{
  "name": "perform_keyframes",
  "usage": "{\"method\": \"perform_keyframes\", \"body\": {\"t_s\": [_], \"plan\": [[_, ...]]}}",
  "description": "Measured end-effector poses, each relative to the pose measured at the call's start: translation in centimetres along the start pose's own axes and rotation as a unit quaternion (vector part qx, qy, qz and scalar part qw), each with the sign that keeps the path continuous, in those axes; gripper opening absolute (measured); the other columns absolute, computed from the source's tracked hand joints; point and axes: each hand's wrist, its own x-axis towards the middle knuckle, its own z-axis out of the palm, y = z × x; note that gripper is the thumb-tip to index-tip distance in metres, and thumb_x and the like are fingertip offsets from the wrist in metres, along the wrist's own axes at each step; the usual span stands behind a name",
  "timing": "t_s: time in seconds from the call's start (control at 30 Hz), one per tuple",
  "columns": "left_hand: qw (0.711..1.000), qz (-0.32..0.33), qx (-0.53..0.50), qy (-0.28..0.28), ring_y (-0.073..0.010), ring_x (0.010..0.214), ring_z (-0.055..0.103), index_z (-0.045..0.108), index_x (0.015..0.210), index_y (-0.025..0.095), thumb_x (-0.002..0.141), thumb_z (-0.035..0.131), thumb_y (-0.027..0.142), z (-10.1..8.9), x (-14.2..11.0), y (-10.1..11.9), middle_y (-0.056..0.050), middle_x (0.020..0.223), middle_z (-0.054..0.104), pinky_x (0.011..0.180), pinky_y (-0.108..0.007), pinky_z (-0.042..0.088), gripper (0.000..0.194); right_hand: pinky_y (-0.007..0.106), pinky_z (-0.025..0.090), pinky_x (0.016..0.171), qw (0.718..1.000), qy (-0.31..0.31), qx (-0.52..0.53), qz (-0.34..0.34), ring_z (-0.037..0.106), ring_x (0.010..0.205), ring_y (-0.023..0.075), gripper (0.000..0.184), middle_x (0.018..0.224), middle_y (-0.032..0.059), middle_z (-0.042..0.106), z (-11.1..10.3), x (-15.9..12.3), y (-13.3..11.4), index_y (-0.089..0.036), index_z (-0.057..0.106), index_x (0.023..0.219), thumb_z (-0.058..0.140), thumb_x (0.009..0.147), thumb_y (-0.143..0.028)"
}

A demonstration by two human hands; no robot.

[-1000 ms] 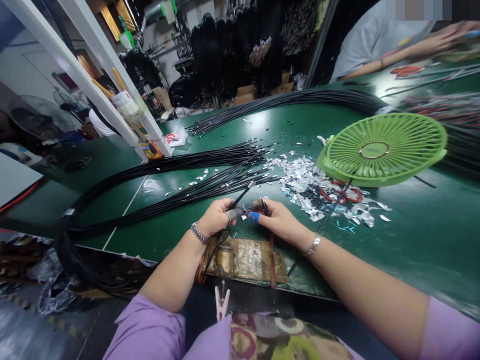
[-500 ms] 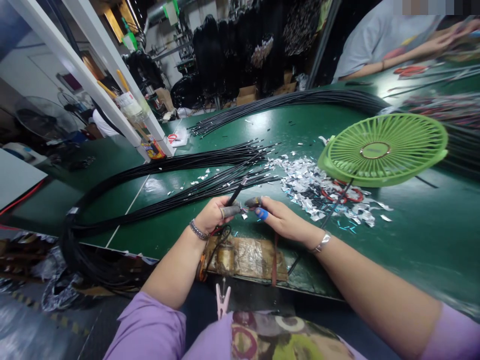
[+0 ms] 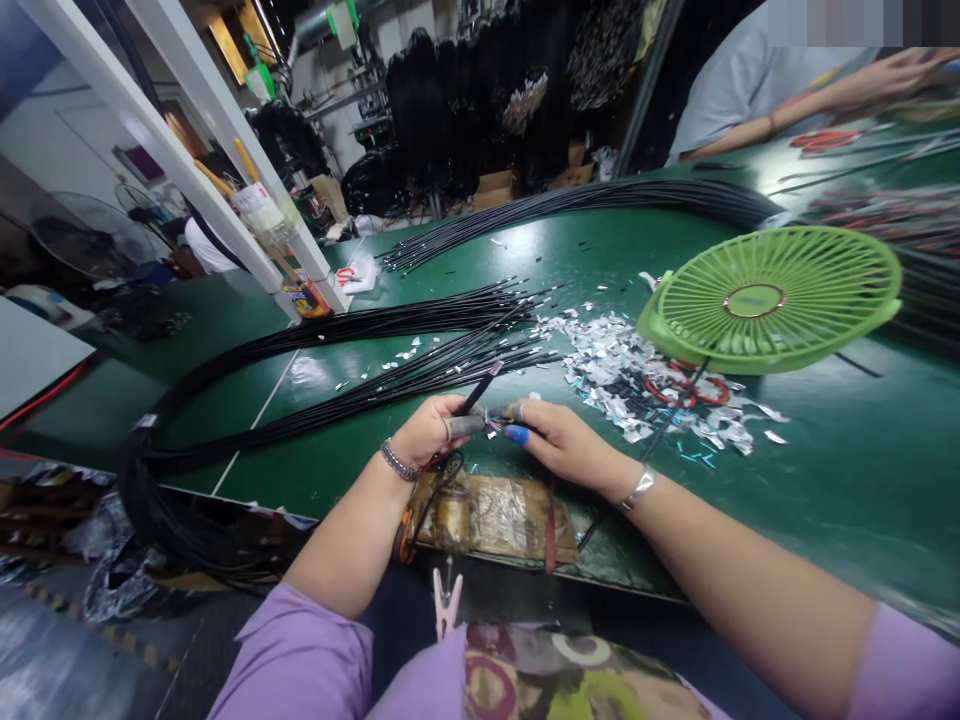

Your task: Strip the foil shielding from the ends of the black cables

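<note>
My left hand (image 3: 429, 434) is closed on a black cable (image 3: 478, 388), whose end sticks up past the fingers. Thin wires (image 3: 491, 422) fan out from the cable between my two hands. My right hand (image 3: 559, 438) pinches at those wires with covered fingertips, one wrapped in grey and one in blue. Both hands are almost touching over the green table. Just below them lies a tape-covered wooden board (image 3: 506, 515) with a small metal motor-like cylinder (image 3: 452, 520) on its left part.
Black cable bundles (image 3: 360, 322) curve across the table on the left, and another bundle (image 3: 570, 205) lies behind. White and blue scraps (image 3: 615, 370) are heaped to the right, beside a green fan (image 3: 772, 300). A co-worker (image 3: 742, 90) sits at the far right.
My right hand has shifted slightly left, and its fingertips now meet the wires by my left hand. The left hand has barely moved. The co-worker's hands have moved a little.
</note>
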Motion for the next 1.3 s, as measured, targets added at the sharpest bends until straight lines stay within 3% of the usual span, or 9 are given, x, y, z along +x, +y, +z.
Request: {"method": "perform_keyframes", "body": {"t_s": [0.23,0.9,1.3], "plan": [[1.000,-0.011,0.015,-0.005,-0.0007,0.032,0.026,0.058,0.069,0.013,0.053,0.081,0.057,0.07,-0.05,0.05,0.008,0.042,0.044,0.034,-0.018,0.013,0.052,0.033,0.041,0.063,1.000,-0.008,0.021,0.010,0.047,0.064,0.0180,0.034,0.070,0.0051,0.058,-0.05,-0.11,0.11,-0.023,0.057,0.069,0.049,0.090,-0.049],[1.000,-0.005,0.022,-0.022,-0.0013,0.032,0.026,0.061,0.072,0.012,0.053,0.081,0.059,-0.13,-0.04,-0.22,0.007,0.042,0.044,0.034,-0.019,0.012,0.054,0.032,0.039,0.062,0.999,-0.030,0.032,-0.004,0.045,0.061,0.0172,0.039,0.066,0.0035,0.055,-0.18,-0.07,-0.05,-0.023,0.056,0.070,0.043,0.091,-0.053],[0.999,-0.003,0.019,-0.039,-0.0017,0.034,0.027,0.062,0.072,0.012,0.056,0.080,0.057,-0.05,-0.11,-0.11,0.007,0.043,0.043,0.036,-0.019,0.014,0.051,0.030,0.038,0.060,0.998,-0.044,0.029,-0.027,0.047,0.061,0.0165,0.031,0.066,0.0030,0.056,-0.26,-0.01,-0.03,-0.022,0.055,0.071,0.044,0.092,-0.043]]}}
